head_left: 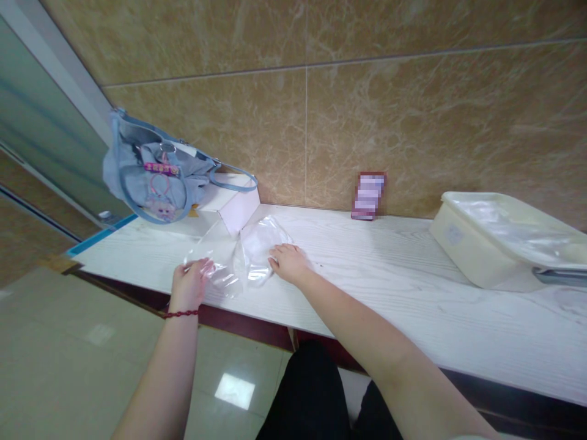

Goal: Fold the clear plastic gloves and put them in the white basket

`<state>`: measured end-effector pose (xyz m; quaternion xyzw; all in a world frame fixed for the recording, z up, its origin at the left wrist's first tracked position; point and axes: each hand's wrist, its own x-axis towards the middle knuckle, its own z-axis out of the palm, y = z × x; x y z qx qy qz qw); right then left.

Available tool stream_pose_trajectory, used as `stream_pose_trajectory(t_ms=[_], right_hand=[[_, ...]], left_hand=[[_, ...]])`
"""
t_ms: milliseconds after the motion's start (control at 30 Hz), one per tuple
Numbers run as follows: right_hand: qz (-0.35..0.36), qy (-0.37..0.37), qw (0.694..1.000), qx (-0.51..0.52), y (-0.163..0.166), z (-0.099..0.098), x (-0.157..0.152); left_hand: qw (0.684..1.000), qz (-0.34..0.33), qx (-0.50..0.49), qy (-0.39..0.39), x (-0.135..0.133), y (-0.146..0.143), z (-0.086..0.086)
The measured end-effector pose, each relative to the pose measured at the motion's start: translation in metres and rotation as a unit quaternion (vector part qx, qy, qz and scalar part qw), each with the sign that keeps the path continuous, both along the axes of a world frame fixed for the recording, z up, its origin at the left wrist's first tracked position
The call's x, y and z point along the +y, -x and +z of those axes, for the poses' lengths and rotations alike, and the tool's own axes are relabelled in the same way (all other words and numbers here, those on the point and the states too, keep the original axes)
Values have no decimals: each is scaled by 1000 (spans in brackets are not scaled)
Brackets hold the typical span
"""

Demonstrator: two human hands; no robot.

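Thin clear plastic bags (262,249) lie on the white wood-grain table in front of me; whether the two shiny parts are joined, I cannot tell. My left hand (189,286), with a red cord on the wrist, pinches the left edge of the plastic near the table's front edge. On the right part, my right hand (288,263) rests palm down with its fingers stretched over the film. Just behind the plastic stands a white box (238,208).
A light blue bag (177,177) with trinkets sits on the white box at the left. A phone (368,197) leans against the tiled wall (275,134). At the right is a cream bin (477,260) holding clear plastic. The table (367,269) is narrow, with its front edge near my knees.
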<state>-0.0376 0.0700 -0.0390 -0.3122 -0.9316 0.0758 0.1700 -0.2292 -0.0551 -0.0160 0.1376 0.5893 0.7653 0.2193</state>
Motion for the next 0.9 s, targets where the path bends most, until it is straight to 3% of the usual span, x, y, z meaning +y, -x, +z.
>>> stream_pose_trajectory(t_ms=[133,233,333,567,733,900], right_hand=[[-10,8,1000,3,-1,-3,-1],[-11,9,1000,6,-1,-3,-2],[-11,9,1000,11,-1,-3,-2],[-11,23,1000,12,-1,-3,0],[-4,35,999,8,-2,-3,2],[-6,70,997,23,-1,-5,4]], left_hand=[[992,-5,48,117,-1,25,0],[963,-29,123,240,5,42,7],[930,-73,180,312,12,51,14],[907,-29,247,340,17,55,26],[893,5,269,361,2,57,39],[874,49,290,388,-19,78,55]])
